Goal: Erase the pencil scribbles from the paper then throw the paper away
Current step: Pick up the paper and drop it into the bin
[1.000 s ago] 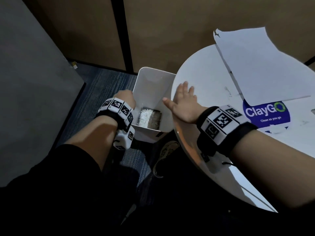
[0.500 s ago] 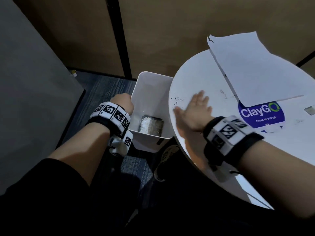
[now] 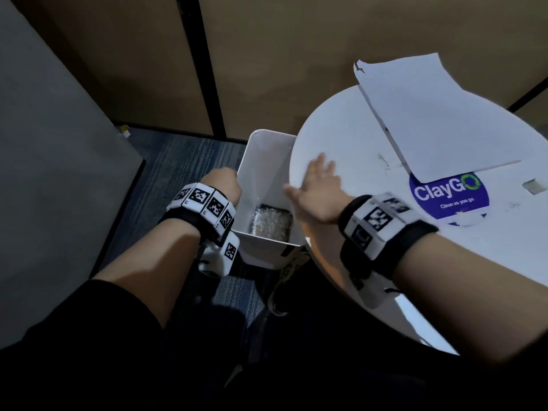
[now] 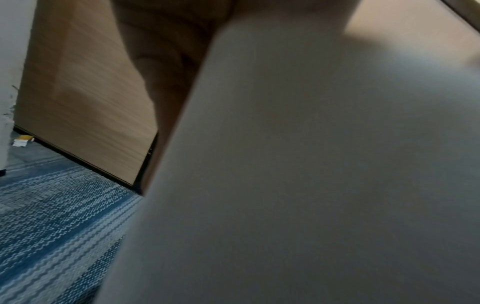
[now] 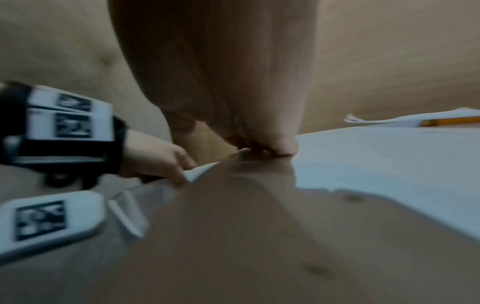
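The paper (image 3: 430,114), lying at the far right of the worktop (image 3: 341,137) and overhanging its edge, is judged light and limp, best pinched at that overhang, while the bin (image 3: 261,161) rim is gripped by the left hand (image 3: 222,185) and the right hand (image 3: 317,191) is laid flat, fingers straight, at the worktop's left edge.

The white paper (image 3: 430,114) lies flat on the round table's far side, overhanging its edge.

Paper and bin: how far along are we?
Erasing looks done: the paper shows almost no marks. In hand: the right hand lies flat at the table edge while the left hand holds the white bin against it, apparently sweeping crumbs. Left: the paper lies on the table, not binned.
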Tool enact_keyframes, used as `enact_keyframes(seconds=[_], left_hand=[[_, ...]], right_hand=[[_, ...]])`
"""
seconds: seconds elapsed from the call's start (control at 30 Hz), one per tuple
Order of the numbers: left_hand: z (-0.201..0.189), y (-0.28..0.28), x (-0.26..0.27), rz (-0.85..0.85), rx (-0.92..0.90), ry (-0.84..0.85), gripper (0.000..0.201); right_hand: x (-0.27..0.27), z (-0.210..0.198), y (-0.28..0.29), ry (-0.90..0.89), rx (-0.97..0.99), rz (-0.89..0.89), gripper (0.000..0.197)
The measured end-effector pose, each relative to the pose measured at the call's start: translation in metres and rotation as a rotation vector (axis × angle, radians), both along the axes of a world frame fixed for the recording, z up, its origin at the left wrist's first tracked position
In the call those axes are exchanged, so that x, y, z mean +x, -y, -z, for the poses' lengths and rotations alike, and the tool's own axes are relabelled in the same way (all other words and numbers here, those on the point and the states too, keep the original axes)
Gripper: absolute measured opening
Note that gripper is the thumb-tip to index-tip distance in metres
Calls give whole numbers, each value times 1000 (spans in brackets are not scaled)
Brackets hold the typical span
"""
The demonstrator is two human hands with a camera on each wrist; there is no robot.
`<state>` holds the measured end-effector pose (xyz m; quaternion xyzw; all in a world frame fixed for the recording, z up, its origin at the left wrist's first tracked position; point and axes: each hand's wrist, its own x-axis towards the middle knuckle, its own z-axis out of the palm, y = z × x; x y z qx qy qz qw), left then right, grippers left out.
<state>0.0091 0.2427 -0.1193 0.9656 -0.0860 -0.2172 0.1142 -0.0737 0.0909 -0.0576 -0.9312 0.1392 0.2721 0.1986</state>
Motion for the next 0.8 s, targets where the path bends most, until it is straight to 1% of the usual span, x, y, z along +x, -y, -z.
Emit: enact_keyframes(seconds=[0.07,0.1,0.17,0.2,0.27,0.33,0.4,0.43,0.47,0.53,0.57,0.6,0.67,0.73,0.8], left_hand=[[1,4,-1,-7,-6,-2,25],[2,5,0,-12,-12,-4,25],[3,5,0,-16,-19,-14,26],[4,4,0,-21,-19,-16,28],[4,4,-1,-24,-21,-23,30],[2,8,-2,-22,-28,-29,29],[0,14,-4,-9,-23,-29,27],[-1,16,-5,3,-15,-27,26],[-2,18,-7,15,-5,-29,25],[-1,20,-10,31,3,-33,24],[-1,20,-11,30,1,-37,25],[0,19,-12,24,1,-40,26],[2,17,-13,13,5,-50,27],[3,15,-14,6,-2,-55,27],[3,18,-16,10,1,-47,28]], right_hand=[[-2,0,-23,-40,113,-166,74],[-2,-3,-28,-51,198,-193,72],[1,-10,-22,13,326,-128,69],[3,-11,-14,74,311,-80,69],[7,-7,5,129,148,-15,70],[4,0,14,61,-20,13,73],[-3,5,2,-10,-44,-68,76],[-6,4,-7,-37,8,-133,76],[-9,0,-17,-56,101,-180,74],[-10,-10,-23,-39,283,-169,69],[-7,-14,-17,11,308,-130,69],[-5,-18,-7,74,279,-79,69],[-2,-13,25,165,130,25,70],[-5,-4,63,135,-49,117,71],[-14,4,86,72,-100,222,73]])
